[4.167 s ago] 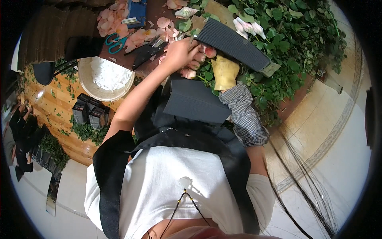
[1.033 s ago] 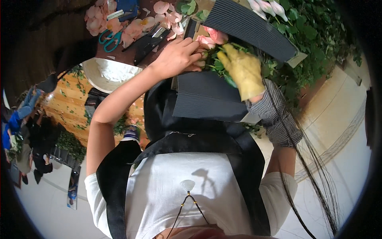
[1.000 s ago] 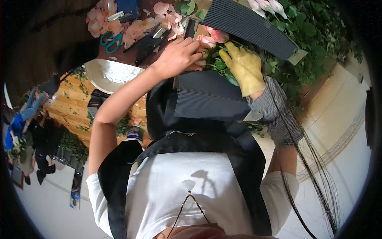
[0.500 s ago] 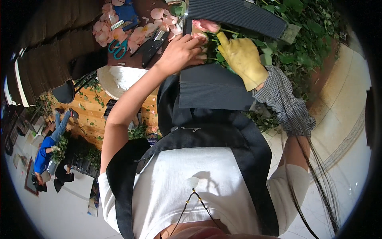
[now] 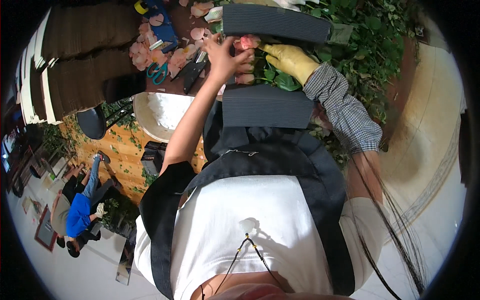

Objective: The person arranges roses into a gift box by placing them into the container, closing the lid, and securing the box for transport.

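A pink rose [image 5: 249, 41] lies sideways between two dark grey ribbed flaps, the far flap [image 5: 275, 21] and the near flap [image 5: 267, 106]. More pink rose heads [image 5: 245, 78] line up below it, their leafy stems pointing right. My bare left hand [image 5: 223, 59] is at the left of the blooms, thumb and fingers spread, fingertips touching the rose heads. My right hand [image 5: 290, 59], in a yellow glove, has its fingers closed at the stem just behind the upper rose's head. Part of that stem is hidden by the glove.
Loose peach petals [image 5: 182, 57], teal-handled scissors [image 5: 157, 73] and a black tool [image 5: 194, 72] lie left on the brown table. A bin [image 5: 147, 117] with white contents stands below. Green foliage [image 5: 370, 60] piles up at the right. People [image 5: 80, 215] are at far left.
My left hand has opened from curled fingers into a spread. The upper rose and my gloved hand have shifted left. The view has also shifted slightly.
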Action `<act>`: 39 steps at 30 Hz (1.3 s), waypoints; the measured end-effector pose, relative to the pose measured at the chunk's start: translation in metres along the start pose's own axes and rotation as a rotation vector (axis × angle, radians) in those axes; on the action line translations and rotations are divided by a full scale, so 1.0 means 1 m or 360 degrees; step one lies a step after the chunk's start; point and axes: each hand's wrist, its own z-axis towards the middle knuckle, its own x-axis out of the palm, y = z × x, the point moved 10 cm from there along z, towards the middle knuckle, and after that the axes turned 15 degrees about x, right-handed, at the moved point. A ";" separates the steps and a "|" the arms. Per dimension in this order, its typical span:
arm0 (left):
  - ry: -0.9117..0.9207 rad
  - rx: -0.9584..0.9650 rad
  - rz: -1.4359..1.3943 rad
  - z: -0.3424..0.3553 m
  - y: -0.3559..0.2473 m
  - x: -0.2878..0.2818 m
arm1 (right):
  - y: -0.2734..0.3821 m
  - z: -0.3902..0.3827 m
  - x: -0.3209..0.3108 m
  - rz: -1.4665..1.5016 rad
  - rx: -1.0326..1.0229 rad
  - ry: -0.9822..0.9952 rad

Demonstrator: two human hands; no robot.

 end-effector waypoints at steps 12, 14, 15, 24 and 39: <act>-0.0018 -0.0072 -0.0076 -0.019 0.011 0.022 | 0.019 -0.008 -0.003 -0.0119 -0.0216 -0.0444; -0.0003 -0.0040 -0.0050 -0.017 0.007 0.023 | 0.022 -0.013 -0.007 -0.0218 0.0002 -0.0209; 0.0019 -0.0011 -0.0020 -0.016 0.005 0.023 | 0.024 -0.018 -0.016 -0.0216 -0.0004 -0.0214; -0.0042 -0.0068 -0.0150 -0.024 0.014 0.030 | 0.012 -0.009 -0.036 0.0746 -0.0015 -0.0423; 0.0000 -0.0111 -0.0179 -0.028 0.019 0.027 | 0.064 -0.007 -0.018 -0.0410 0.0034 -0.0471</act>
